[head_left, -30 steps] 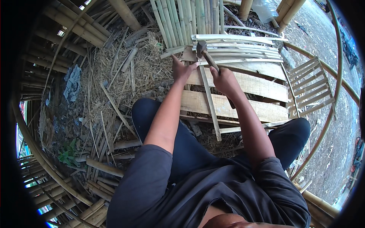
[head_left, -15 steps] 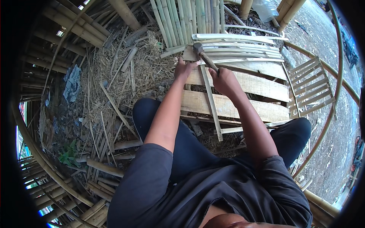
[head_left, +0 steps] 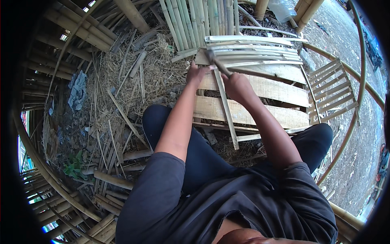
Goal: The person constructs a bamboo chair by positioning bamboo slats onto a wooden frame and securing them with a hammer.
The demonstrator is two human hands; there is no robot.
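Note:
My right hand [head_left: 239, 86] is wrapped round the wooden handle of a hammer [head_left: 219, 66], whose slightly blurred head is just beyond my left fingertips. My left hand [head_left: 196, 75] is closed at the far left corner of a slatted wooden frame, its fingertips at the upper end of a thin strip [head_left: 226, 107]. What those fingers pinch is too small to make out. The strip slants across two wide pale boards [head_left: 260, 110]. Several narrow split bamboo slats [head_left: 256, 53] lie side by side beyond the boards.
A small slatted rack [head_left: 333, 92] stands at the right, near a curved bamboo pole [head_left: 352, 122]. Upright bamboo slats [head_left: 203, 20] rise at the back. Straw and loose sticks [head_left: 150, 69] cover the ground at left, with a crumpled bluish cloth [head_left: 77, 90].
The hammer head has dropped slightly nearer the corner of the frame, and my right hand has shifted a little left. My left hand stays in place.

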